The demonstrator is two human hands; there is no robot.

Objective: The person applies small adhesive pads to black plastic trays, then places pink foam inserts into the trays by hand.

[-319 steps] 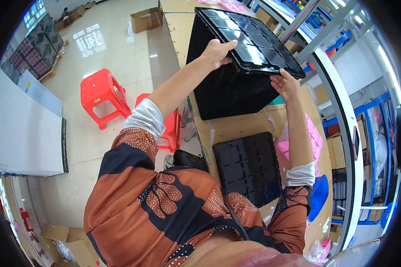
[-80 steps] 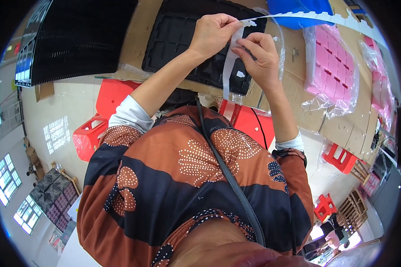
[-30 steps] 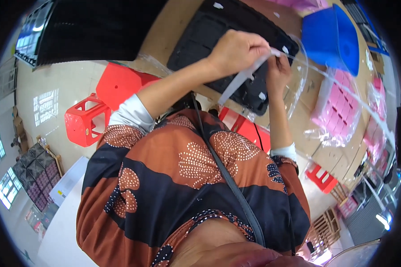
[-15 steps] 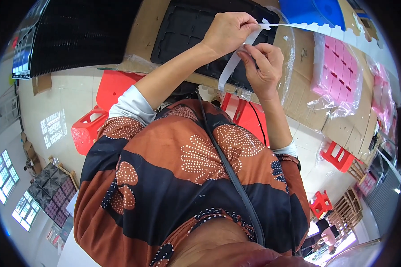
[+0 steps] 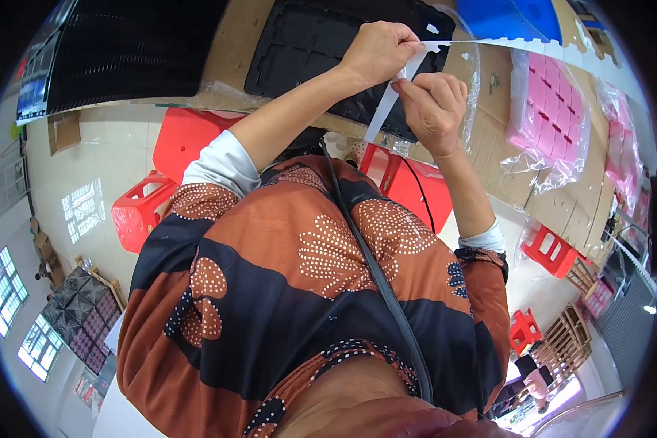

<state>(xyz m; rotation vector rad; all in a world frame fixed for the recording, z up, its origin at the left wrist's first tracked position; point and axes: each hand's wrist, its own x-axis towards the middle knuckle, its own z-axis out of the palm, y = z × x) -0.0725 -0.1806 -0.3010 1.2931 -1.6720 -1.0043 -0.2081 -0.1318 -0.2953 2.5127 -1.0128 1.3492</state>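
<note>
My left hand pinches a white notched strip over a black moulded tray. One length of that strip runs off to the right with its toothed edge showing. Another length hangs down between my hands, its tail reaching the table's near edge. Just below and to the right, my right hand is closed, thumb and fingers pressed together at the hanging length. A small white scrap lies on the black tray beyond my left fingertips. What exactly sits between my right fingertips is partly hidden.
Pink moulded pieces in clear plastic lie on the cardboard-covered table to the right. A blue bin stands at the far side, a large black panel at the left. Red stools stand below the table edge.
My right fingers have curled tighter and risen slightly along the strip. The hanging tail has shifted up a little. The white scrap now shows apart from the strip.
</note>
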